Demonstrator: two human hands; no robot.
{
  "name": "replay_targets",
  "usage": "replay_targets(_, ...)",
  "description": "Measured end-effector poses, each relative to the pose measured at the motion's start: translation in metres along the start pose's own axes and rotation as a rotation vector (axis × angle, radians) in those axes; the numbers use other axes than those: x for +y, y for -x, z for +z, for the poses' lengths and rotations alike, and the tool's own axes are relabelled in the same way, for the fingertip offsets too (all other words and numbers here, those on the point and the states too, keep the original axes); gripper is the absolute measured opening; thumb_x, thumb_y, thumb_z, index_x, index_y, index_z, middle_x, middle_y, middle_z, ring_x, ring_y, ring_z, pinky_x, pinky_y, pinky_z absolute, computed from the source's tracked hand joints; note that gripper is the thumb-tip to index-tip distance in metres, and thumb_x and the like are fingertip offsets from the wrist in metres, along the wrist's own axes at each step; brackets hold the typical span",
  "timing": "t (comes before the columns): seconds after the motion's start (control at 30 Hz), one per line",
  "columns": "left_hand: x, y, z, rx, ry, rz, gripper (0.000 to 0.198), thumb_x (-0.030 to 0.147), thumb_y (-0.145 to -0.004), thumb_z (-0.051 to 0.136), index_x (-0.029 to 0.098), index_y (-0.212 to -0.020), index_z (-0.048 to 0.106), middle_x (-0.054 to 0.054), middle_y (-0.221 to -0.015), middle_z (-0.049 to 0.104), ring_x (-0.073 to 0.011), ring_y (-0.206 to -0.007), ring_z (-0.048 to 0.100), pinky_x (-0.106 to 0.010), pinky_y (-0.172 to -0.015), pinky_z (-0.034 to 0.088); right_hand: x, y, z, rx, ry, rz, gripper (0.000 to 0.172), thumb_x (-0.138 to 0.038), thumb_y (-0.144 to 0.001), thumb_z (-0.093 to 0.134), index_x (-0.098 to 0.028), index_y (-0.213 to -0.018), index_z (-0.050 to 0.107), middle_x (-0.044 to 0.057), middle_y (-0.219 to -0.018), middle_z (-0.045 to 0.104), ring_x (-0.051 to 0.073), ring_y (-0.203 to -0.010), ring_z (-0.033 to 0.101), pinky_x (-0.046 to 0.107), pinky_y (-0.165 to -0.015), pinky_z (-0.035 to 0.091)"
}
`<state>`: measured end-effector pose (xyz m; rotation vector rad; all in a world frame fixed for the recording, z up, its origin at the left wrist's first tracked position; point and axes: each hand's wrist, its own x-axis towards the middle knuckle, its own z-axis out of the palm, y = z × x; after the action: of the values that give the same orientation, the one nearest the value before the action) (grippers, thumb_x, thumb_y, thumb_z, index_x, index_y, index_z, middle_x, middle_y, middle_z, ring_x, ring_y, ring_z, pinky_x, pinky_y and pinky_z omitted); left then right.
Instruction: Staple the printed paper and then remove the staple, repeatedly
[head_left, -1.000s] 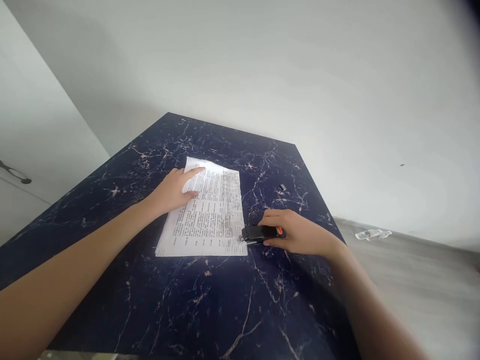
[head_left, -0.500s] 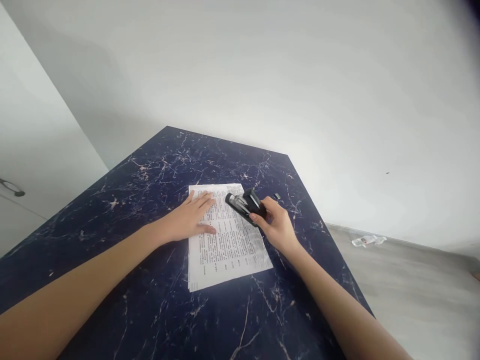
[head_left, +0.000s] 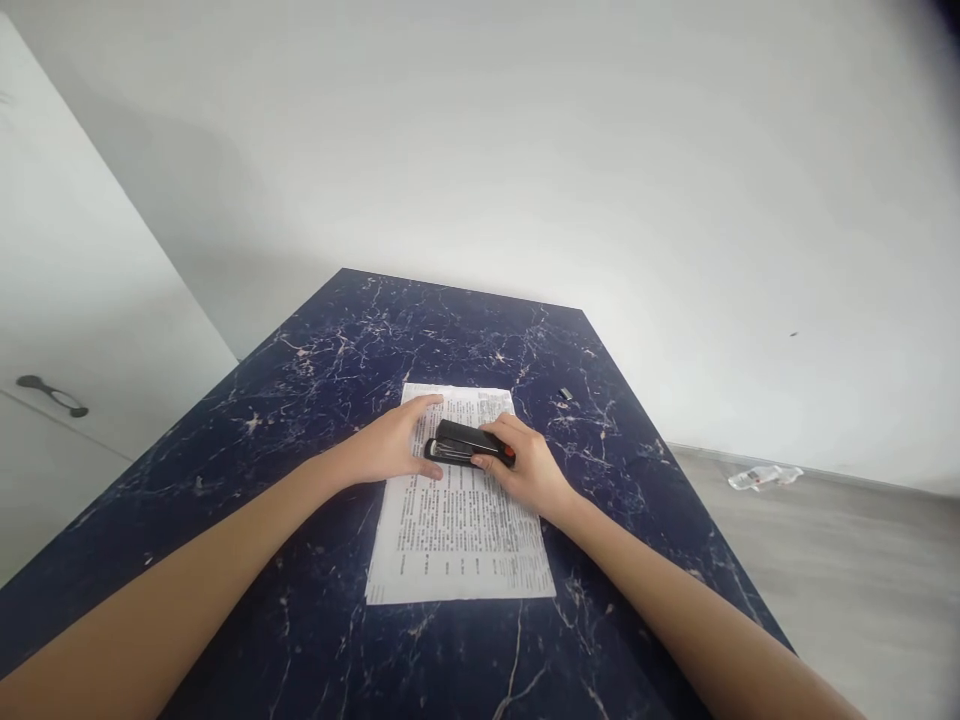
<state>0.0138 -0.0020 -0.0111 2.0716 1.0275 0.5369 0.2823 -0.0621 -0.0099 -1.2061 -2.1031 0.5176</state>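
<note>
A black stapler (head_left: 465,440) lies crosswise over the upper half of a stack of printed paper sheets (head_left: 457,575). My right hand (head_left: 529,462) grips its right end, thumb on the near side and fingers on the far side; a red spot shows there. At the stapler's left end, my left hand (head_left: 390,440) has thumb and fingers spread apart around the tip. Whether the left fingers touch the stapler I cannot tell. Edges of more than one sheet show at the stack's lower left corner.
A small dark piece (head_left: 565,394) rests on the blue marbled table (head_left: 315,360), right of the paper. White walls stand behind. At left is a white cabinet door with a dark handle (head_left: 52,395). A clear plastic wrapper (head_left: 765,478) lies on the floor at right.
The stapler has closed further and turned more level, moving left and down over the paper. My left hand has lifted from lying flat and now curves around its tip. The view has shifted slightly.
</note>
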Motion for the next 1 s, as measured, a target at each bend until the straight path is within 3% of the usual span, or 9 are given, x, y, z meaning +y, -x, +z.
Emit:
replay_targets(0.1,0.011,0.000,0.000,0.127,0.200,0.032,0.072,0.068,-0.092,0.059,0.031,-0.153,0.049,-0.010,-0.163,0.043,-0.0368,-0.151,0.038,-0.057,-0.122,0.032,0.007,0.005,-0.006,0.043,-0.056,-0.104,0.050,-0.036,-0.091,0.074,-0.023,-0.137,0.060,0.011,-0.120,0.068,0.025,-0.107,0.066,0.044,-0.088,0.059)
replay_targets(0.13,0.014,0.000,0.002,0.167,0.311,0.030,0.063,0.067,-0.099,0.045,0.030,-0.149,0.054,-0.009,-0.160,0.047,-0.0327,-0.150,0.041,-0.053,-0.123,0.033,0.009,0.007,-0.009,0.074,-0.071,-0.148,0.051,-0.036,-0.090,0.075,-0.023,-0.137,0.061,0.012,-0.123,0.068,0.025,-0.111,0.066,0.047,-0.092,0.059)
replay_targets(0.2,0.015,-0.003,0.006,0.220,0.526,-0.011,0.064,0.068,-0.103,0.030,0.026,-0.138,0.065,-0.009,-0.152,0.057,-0.0283,-0.145,0.049,-0.047,-0.122,0.037,0.012,0.012,-0.014,0.150,-0.090,-0.211,0.034,-0.033,-0.092,0.073,-0.022,-0.124,0.070,0.011,-0.120,0.072,0.025,-0.110,0.069,0.048,-0.095,0.060)
replay_targets(0.3,0.010,-0.007,0.014,0.236,0.675,-0.081,0.066,0.071,-0.100,0.037,0.021,-0.126,0.072,-0.012,-0.141,0.066,-0.0283,-0.137,0.058,-0.045,-0.121,0.041,0.012,0.015,-0.018,0.239,-0.125,-0.191,0.012,-0.026,-0.094,0.069,-0.022,-0.100,0.079,0.009,-0.108,0.078,0.023,-0.100,0.074,0.046,-0.091,0.064)
replay_targets(0.5,0.008,-0.007,0.016,0.257,0.631,-0.101,0.071,0.073,-0.100,0.035,0.018,-0.124,0.074,-0.014,-0.139,0.067,-0.0288,-0.135,0.059,-0.046,-0.120,0.043,0.011,0.015,-0.018,0.263,-0.145,-0.094,0.017,-0.026,-0.092,0.067,-0.022,-0.080,0.078,0.009,-0.101,0.080,0.025,-0.091,0.077,0.045,-0.082,0.067)
replay_targets(0.63,0.011,-0.006,0.014,0.269,0.716,-0.114,0.063,0.069,-0.100,0.043,0.020,-0.118,0.077,-0.012,-0.134,0.071,-0.0285,-0.132,0.062,-0.047,-0.121,0.042,0.012,0.017,-0.019,0.275,-0.141,-0.073,0.022,-0.026,-0.091,0.067,-0.022,-0.070,0.075,0.008,-0.101,0.081,0.025,-0.088,0.078,0.044,-0.080,0.067)
replay_targets(0.73,0.010,-0.007,0.014,0.275,0.753,-0.114,0.056,0.066,-0.099,0.050,0.020,-0.112,0.079,-0.012,-0.130,0.073,-0.0284,-0.129,0.065,-0.046,-0.120,0.043,0.012,0.018,-0.019,0.299,-0.121,-0.075,0.032,-0.023,-0.092,0.064,-0.022,-0.062,0.071,0.008,-0.093,0.081,0.024,-0.083,0.078,0.039,-0.068,0.066)
replay_targets(0.8,0.008,-0.007,0.015,0.274,0.753,-0.106,0.051,0.062,-0.098,0.053,0.019,-0.110,0.079,-0.012,-0.128,0.074,-0.0283,-0.127,0.066,-0.046,-0.120,0.043,0.011,0.018,-0.019,0.311,-0.115,-0.087,0.033,-0.022,-0.094,0.061,-0.022,-0.062,0.071,0.007,-0.090,0.081,0.024,-0.081,0.078,0.039,-0.066,0.066)
replay_targets(1.0,0.007,-0.008,0.015,0.267,0.733,-0.092,0.041,0.051,-0.099,0.053,0.022,-0.110,0.080,-0.009,-0.127,0.075,-0.0271,-0.127,0.066,-0.047,-0.119,0.044,0.009,0.017,-0.019,0.319,-0.125,-0.087,0.021,-0.024,-0.094,0.063,-0.023,-0.080,0.078,0.007,-0.096,0.080,0.023,-0.085,0.076,0.043,-0.078,0.067)
